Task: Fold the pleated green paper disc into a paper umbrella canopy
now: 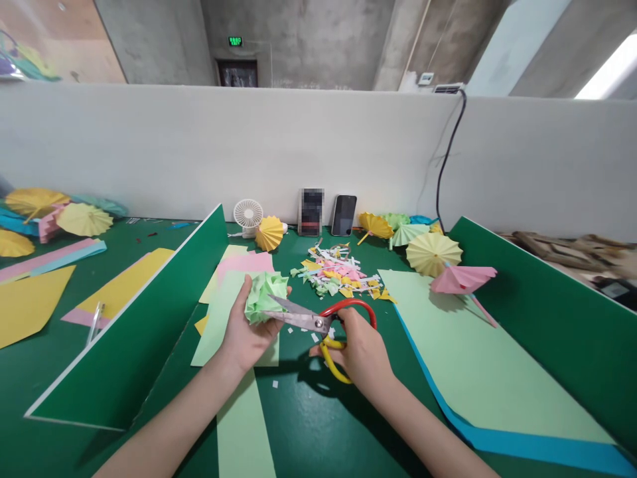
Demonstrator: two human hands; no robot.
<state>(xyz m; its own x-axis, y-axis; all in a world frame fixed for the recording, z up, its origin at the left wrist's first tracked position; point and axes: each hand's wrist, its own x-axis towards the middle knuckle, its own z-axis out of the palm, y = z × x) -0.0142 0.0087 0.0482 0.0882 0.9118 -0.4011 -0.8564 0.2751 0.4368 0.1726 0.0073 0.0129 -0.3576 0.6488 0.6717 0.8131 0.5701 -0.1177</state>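
My left hand (247, 340) is closed around a light green pleated paper piece (259, 297), its folds bunched together. In my right hand (365, 346) is a pair of scissors (318, 323) with one red and one yellow handle loop. The blades point left and stand slightly apart, with their tips at the right side of the green paper. Whether they touch the paper I cannot tell. Under my left hand lie light green sheets (215, 337), with a pink sheet (247, 262) behind them.
A heap of paper scraps (343, 269) lies behind the scissors. Two phones (344, 216) and a small fan (247, 214) stand by the white wall. Paper umbrellas (434, 253) and large green sheets (478, 358) are on the right. Green dividers (164, 325) flank the work space.
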